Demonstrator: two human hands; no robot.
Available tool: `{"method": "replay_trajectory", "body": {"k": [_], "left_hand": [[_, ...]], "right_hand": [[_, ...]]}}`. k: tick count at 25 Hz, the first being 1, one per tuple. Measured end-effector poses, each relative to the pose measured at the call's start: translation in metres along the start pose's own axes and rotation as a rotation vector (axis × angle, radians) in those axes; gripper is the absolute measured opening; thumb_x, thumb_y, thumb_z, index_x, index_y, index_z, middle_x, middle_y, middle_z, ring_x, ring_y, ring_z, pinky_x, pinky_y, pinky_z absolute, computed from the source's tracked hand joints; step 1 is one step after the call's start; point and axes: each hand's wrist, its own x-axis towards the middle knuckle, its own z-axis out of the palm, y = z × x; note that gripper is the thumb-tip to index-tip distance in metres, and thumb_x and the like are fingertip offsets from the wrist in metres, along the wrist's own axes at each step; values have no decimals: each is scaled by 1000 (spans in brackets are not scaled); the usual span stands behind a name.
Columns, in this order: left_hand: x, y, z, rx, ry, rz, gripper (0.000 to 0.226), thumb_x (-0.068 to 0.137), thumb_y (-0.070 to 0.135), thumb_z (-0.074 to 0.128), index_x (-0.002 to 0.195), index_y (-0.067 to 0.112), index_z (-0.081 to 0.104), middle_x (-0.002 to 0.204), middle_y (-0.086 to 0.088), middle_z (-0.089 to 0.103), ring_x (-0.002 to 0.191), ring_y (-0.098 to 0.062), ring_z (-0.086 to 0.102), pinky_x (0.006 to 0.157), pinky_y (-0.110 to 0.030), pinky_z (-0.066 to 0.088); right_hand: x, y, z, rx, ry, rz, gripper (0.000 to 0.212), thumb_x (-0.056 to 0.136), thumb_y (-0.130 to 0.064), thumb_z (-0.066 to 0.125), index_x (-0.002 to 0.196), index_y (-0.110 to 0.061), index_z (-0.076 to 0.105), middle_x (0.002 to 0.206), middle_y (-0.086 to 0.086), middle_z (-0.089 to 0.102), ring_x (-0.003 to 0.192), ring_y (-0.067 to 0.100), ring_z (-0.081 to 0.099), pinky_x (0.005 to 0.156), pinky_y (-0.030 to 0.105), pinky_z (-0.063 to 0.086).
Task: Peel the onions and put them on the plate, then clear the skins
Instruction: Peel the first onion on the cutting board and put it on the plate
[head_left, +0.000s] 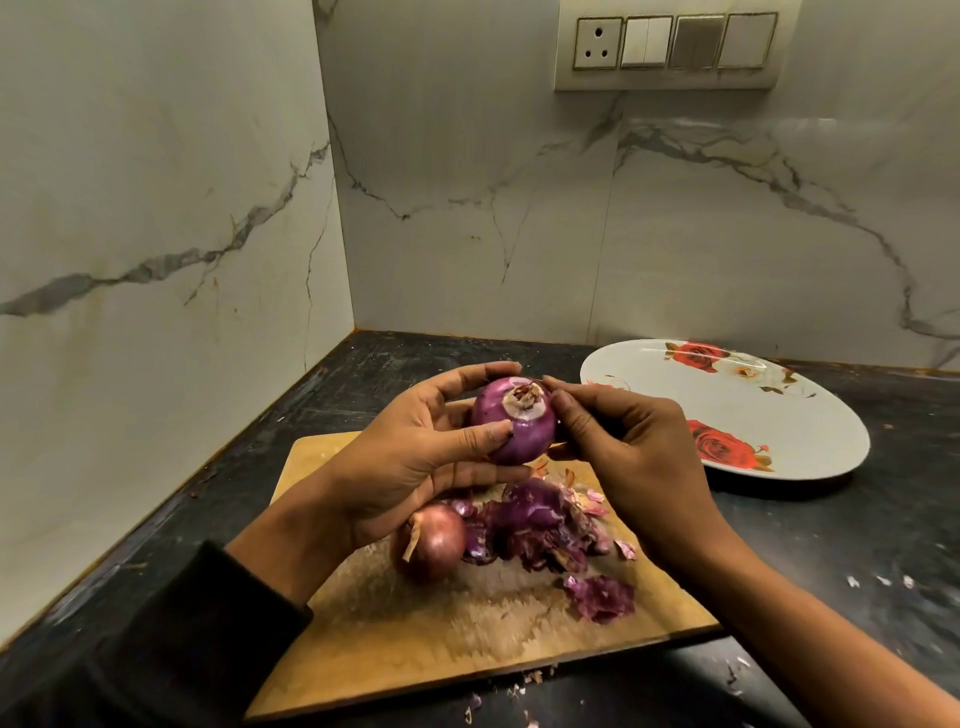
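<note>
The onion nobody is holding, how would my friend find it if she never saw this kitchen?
Find the wooden cutting board on the dark counter. Near its middle, below the left hand, an onion lies beside a pile of purple skins. It still wears its brownish dry skin, while the held onion is shiny purple.

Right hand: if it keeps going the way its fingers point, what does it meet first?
The right hand points left at the peeled onion; it is already there, pinching at the root end.
</note>
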Motion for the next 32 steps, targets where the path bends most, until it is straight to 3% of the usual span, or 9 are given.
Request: {"method": "replay_trajectory", "body": {"k": [10, 15, 22, 28, 32], "left_hand": [[0, -3, -1, 20, -3, 4, 50, 79, 1, 69, 127, 14, 60, 116, -4, 72, 108, -33, 70, 75, -36, 61], [0, -2, -1, 28, -8, 3, 50, 79, 3, 69, 127, 13, 62, 113, -3, 73, 107, -32, 70, 73, -34, 61], [-1, -2, -1, 56, -17, -1, 50, 82, 4, 67, 131, 11, 60, 121, -5, 70, 109, -33, 69, 73, -34, 62], [0, -2, -3, 37, -24, -4, 50, 82, 1, 66, 131, 12, 60, 119, -3, 71, 110, -32, 69, 72, -34, 61], [0, -3, -3, 58, -16, -4, 52, 82, 0, 66, 132, 14, 58, 120, -4, 70, 111, -32, 68, 76, -36, 61]], "right_hand": [[-6, 0, 5, -252, 145, -187, 11, 91, -13, 69, 98, -21, 75, 81, -9, 74, 70, 5, 71, 62, 19, 58], [1, 1, -1, -70, 11, -78, 23, 94, -16, 63, 115, -18, 72, 96, -7, 75, 79, 7, 72, 59, 21, 57], [0, 0, -1, -412, 78, -320, 14, 92, -9, 67, 103, -12, 76, 75, -13, 69, 68, 0, 68, 61, 10, 52], [-2, -1, 3, -227, 124, -162, 14, 95, -11, 64, 96, -23, 71, 78, -12, 71, 69, 5, 70, 59, 14, 55], [0, -1, 6, -183, 19, -68, 21, 99, -14, 56, 112, -23, 69, 94, -13, 71, 75, 3, 70, 56, 16, 55]]}}
